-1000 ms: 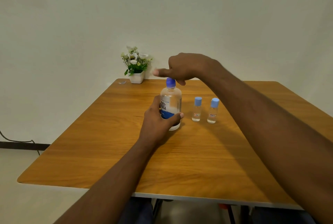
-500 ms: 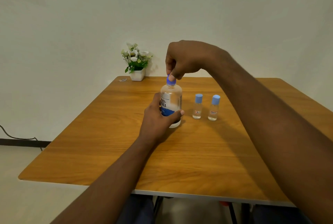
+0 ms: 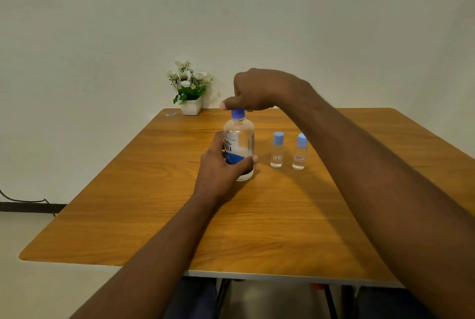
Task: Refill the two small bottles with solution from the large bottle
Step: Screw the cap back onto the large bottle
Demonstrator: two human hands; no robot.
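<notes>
The large clear bottle (image 3: 240,138) with a blue-and-white label stands upright near the middle of the wooden table (image 3: 159,216). My left hand (image 3: 221,167) wraps around its lower body. My right hand (image 3: 257,91) sits on top of it, fingers closed on its dark blue cap (image 3: 237,113). Two small clear bottles with light blue caps stand upright to the right of it: one small bottle (image 3: 277,150) nearer the large one, the other small bottle (image 3: 299,153) partly behind my right forearm. Both small bottles are capped.
A white pot of white flowers (image 3: 190,90) stands at the table's far left corner by the wall, with a small clear object (image 3: 171,114) lying beside it. A black cable (image 3: 25,200) runs along the floor at the left.
My right hand came down from hovering above the large bottle and closed onto its cap, then turned, thumb now pointing left. My left hand kept its hold on the bottle.
</notes>
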